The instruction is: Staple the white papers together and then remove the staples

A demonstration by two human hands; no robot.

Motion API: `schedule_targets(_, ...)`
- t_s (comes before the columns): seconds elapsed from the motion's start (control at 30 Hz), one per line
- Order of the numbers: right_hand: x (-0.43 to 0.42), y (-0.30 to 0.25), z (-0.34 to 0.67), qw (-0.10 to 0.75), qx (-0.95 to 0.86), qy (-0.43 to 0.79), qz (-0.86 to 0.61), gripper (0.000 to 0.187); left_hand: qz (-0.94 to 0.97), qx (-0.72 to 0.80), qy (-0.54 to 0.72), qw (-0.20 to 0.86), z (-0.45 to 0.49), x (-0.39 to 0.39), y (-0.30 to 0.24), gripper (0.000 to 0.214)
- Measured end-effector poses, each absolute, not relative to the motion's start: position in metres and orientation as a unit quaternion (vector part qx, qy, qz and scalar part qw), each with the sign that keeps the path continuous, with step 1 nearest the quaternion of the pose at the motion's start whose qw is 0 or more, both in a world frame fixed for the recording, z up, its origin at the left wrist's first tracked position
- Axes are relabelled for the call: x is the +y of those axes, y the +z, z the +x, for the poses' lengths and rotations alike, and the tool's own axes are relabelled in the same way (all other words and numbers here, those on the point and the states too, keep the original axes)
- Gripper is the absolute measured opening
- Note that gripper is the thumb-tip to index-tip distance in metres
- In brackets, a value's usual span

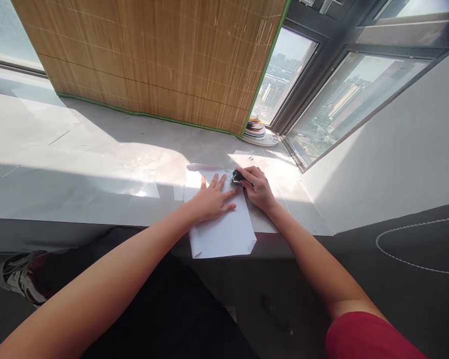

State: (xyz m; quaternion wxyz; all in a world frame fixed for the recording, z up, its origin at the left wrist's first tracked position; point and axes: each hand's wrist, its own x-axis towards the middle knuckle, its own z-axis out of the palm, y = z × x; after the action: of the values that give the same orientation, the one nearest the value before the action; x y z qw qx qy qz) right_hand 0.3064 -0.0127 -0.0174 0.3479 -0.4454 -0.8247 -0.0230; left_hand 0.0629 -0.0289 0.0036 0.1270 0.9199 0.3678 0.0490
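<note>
White, roughly rectangular paper with folded lower corners (222, 237) lies under the left hand (212, 199), its near end overhanging the pale, marble-look sill (108, 192). Left hand: palm down, fingers spread, pressing on the paper. Right hand (259, 188): fingers curled, thumb and fingers pinching a small black tool with a metal end (238, 176). Tool sits at the paper's right margin, just beyond the left fingertips; exact tool type, and whether its metal end grips the paper, cannot be told. Two tiny dark slivers (251, 158) lie on the sill just beyond the right hand. Farther beyond it: stacked, round, pale plates (254, 132). Brown, green-edged slatted blind (153, 55) hangs beyond both hands.
</note>
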Motion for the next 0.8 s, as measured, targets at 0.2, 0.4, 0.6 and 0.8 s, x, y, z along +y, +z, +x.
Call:
schedule_targets(0.2, -0.020, -0.015, 0.298, 0.300, -0.814, -0.041, -0.495, 0.054, 0.913, 0.376, 0.085, 0.136, 0.066, -0.029, -0.004, 0.063)
schedule_targets(0.4, -0.022, -0.020, 0.295, 0.298, -0.806, -0.063, -0.508, 0.056, 0.907, 0.385, 0.094, 0.140, 0.068, -0.031, -0.007, 0.063)
schedule_targets(0.6, -0.023, -0.019, 0.293, 0.287, -0.808, -0.070, -0.510, 0.058, 0.906, 0.388, 0.095, 0.142, 0.069, -0.031, -0.007, 0.064)
schedule_targets(0.8, -0.025, -0.015, 0.289, 0.275, -0.809, -0.072, -0.514, 0.055, 0.906, 0.390, 0.087, 0.140, 0.069, -0.032, -0.006, 0.064)
